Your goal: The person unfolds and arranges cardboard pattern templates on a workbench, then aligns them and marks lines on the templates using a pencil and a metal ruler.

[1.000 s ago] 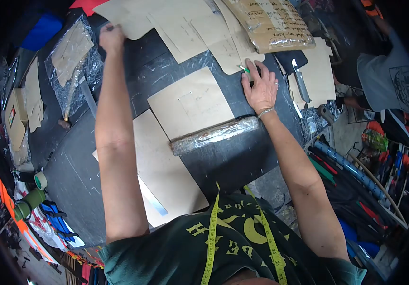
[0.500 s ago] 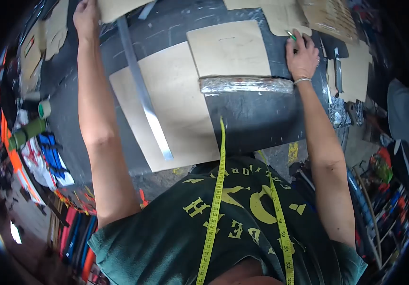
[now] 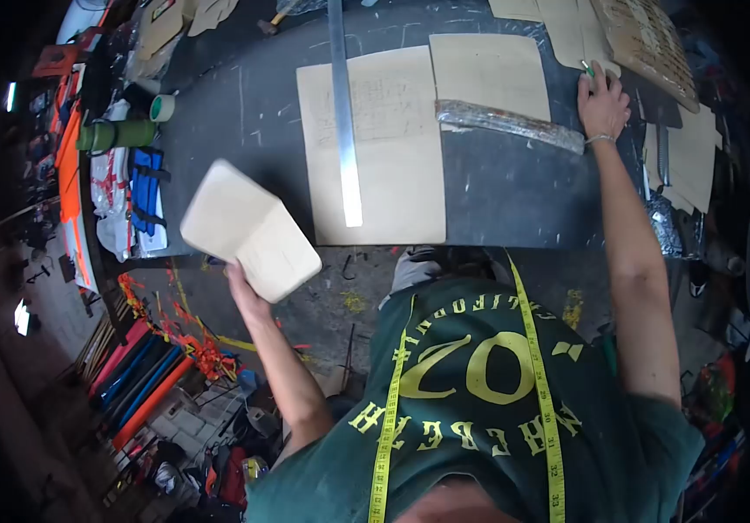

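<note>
My left hand (image 3: 250, 292) grips a tan cardboard piece (image 3: 253, 231) by its lower edge, off the table's front left. That piece has rounded corners and a crease across its middle. At the far right of the table my right hand (image 3: 604, 109) has a green pen (image 3: 589, 70) between its fingers, beside a cardboard pattern (image 3: 571, 39). A long metal ruler (image 3: 344, 131) lies across a large cardboard sheet (image 3: 401, 174) with faint pencil lines. Another sheet (image 3: 488, 74) adjoins it, with a plastic-wrapped bar (image 3: 510, 124) along its near edge, close to my right wrist.
The dark tabletop (image 3: 523, 192) carries chalk-like marks. On the left are a tape roll (image 3: 162, 108), a green cylinder (image 3: 118, 134) and blue straps (image 3: 145, 187). A knife-like tool (image 3: 662, 157) lies at right. A yellow tape measure (image 3: 536, 366) hangs over my shirt. Coloured rolls (image 3: 135, 383) stand below left.
My left hand has come from the table's far left to its near edge, bringing the cardboard piece. The large sheet and ruler now lie straighter. The wrapped bar is tilted; my right hand keeps the pen.
</note>
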`<state>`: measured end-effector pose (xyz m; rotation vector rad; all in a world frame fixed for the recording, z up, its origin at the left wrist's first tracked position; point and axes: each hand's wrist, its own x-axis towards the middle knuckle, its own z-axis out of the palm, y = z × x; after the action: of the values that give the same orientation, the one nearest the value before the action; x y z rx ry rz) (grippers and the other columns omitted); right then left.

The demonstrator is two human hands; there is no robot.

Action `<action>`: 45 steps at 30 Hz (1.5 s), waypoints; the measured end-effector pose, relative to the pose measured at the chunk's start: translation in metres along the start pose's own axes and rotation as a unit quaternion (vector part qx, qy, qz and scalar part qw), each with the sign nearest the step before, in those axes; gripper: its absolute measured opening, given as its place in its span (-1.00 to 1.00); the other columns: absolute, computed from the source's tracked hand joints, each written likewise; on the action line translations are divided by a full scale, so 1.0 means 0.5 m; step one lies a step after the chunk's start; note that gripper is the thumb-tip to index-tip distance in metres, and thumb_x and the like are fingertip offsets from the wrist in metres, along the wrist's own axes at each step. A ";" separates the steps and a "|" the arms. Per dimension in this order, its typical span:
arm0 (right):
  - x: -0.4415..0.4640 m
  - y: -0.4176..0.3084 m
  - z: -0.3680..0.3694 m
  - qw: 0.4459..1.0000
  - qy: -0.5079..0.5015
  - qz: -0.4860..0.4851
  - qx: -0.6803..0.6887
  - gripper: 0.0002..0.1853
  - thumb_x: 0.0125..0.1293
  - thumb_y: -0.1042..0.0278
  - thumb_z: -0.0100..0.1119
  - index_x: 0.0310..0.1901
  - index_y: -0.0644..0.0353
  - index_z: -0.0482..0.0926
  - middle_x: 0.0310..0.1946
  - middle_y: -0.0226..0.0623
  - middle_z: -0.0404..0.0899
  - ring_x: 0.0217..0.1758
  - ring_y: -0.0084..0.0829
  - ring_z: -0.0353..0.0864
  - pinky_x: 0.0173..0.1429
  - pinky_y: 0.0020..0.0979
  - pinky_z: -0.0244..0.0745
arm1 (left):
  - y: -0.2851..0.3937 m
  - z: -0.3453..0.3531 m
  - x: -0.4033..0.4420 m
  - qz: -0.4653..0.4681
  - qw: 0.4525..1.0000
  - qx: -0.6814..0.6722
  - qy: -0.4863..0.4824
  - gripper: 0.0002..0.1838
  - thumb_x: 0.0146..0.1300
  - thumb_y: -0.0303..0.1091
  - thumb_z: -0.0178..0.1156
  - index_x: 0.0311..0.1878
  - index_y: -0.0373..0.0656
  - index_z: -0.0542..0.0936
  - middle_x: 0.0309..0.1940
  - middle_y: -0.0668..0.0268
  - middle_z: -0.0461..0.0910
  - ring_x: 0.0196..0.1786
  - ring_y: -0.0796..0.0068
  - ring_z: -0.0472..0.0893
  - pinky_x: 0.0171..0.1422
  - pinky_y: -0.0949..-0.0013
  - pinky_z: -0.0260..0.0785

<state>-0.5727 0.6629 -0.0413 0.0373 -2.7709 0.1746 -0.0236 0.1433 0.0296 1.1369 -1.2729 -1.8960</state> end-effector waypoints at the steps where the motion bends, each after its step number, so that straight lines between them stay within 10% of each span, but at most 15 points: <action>1: 0.003 -0.001 0.003 1.000 -0.003 -0.002 -0.002 -0.45 0.51 -0.25 -0.01 0.46 -0.41 0.50 0.49 -0.30 0.43 0.37 0.04 0.50 0.37 0.15 0.42 | -0.033 -0.057 -0.049 -0.008 0.999 -0.035 0.020 -0.50 0.63 -0.13 0.09 0.48 -0.19 0.42 0.39 0.15 0.55 0.41 0.19 0.57 0.51 0.03 0.45; 9: 0.031 0.028 0.021 0.998 -0.052 0.012 0.014 -0.34 0.45 -0.30 0.04 0.53 -0.37 0.41 0.53 -0.19 0.36 0.47 0.12 0.42 0.45 0.20 0.36 | -0.234 -0.350 -0.279 -0.108 0.931 -0.343 0.067 -0.57 0.66 -0.18 0.05 0.49 -0.02 0.43 0.39 0.28 0.57 0.40 0.21 0.58 0.54 -0.04 0.42; 11: 0.054 0.054 0.024 0.998 -0.031 -0.003 0.052 -0.41 0.44 -0.15 0.09 0.46 -0.26 0.50 0.48 -0.12 0.41 0.44 0.14 0.46 0.46 0.14 0.39 | -0.243 -0.361 -0.310 -0.074 0.977 -0.165 0.109 -0.67 0.66 -0.12 0.06 0.31 0.01 0.60 0.25 0.31 0.67 0.35 0.27 0.60 0.54 0.04 0.41; 16: 0.010 -0.023 -0.135 0.999 0.038 -0.003 0.018 -0.58 0.49 0.07 0.06 0.28 -0.07 0.67 0.33 -0.04 0.55 0.34 0.13 0.55 0.39 0.02 0.48 | -0.242 -0.445 -0.323 -0.186 0.920 -0.344 -0.003 -0.80 0.63 -0.15 0.10 0.13 0.11 0.65 0.26 0.29 0.64 0.30 0.18 0.62 0.50 0.00 0.44; 21: -0.184 -0.175 -0.220 0.962 0.092 -0.114 0.231 -0.55 0.64 0.02 -0.02 0.20 0.20 0.67 0.00 0.10 0.71 0.11 0.09 0.69 0.19 -0.07 0.55 | -0.263 -0.596 -0.281 -0.117 0.963 -0.223 0.101 -0.83 0.60 -0.16 0.10 -0.09 0.07 0.63 0.22 0.27 0.66 0.28 0.18 0.63 0.39 -0.06 0.52; 27: -0.578 -0.534 -0.230 0.922 -0.185 -0.078 0.330 -0.44 0.37 -0.06 0.35 0.20 0.25 0.66 0.13 0.12 0.65 0.23 0.06 0.66 0.35 -0.08 0.53 | -0.178 -0.745 -0.197 -0.225 0.968 -0.095 0.053 -0.83 0.41 -0.16 0.21 -0.11 -0.01 0.65 -0.07 0.30 0.74 0.05 0.26 0.72 0.23 0.12 0.61; 31: -0.665 -0.698 -0.272 0.953 -0.199 -0.045 0.222 -0.24 0.26 -0.18 0.44 0.34 0.20 0.55 0.25 0.02 0.52 0.31 0.05 0.55 0.34 -0.02 0.53 | -0.156 -0.838 -0.144 -0.290 0.956 -0.028 0.020 -0.33 0.19 -0.23 0.28 0.41 -0.07 0.46 0.24 0.17 0.60 0.31 0.15 0.60 0.37 0.08 0.52; 45: -0.685 -0.731 -0.284 0.964 -0.216 -0.033 0.154 -0.24 0.23 -0.28 0.43 0.42 -0.17 0.55 0.27 -0.17 0.43 0.33 -0.01 0.48 0.33 0.07 0.54 | -0.136 -0.880 -0.096 -0.290 0.951 0.091 -0.053 -0.60 0.46 -0.33 0.20 0.30 -0.16 0.45 0.05 0.17 0.64 0.06 0.22 0.71 0.14 0.10 0.62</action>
<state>-0.1850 0.3197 0.0106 0.2779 -3.1371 0.6482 0.3875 0.0186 -0.0970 1.6664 -1.2850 -2.3146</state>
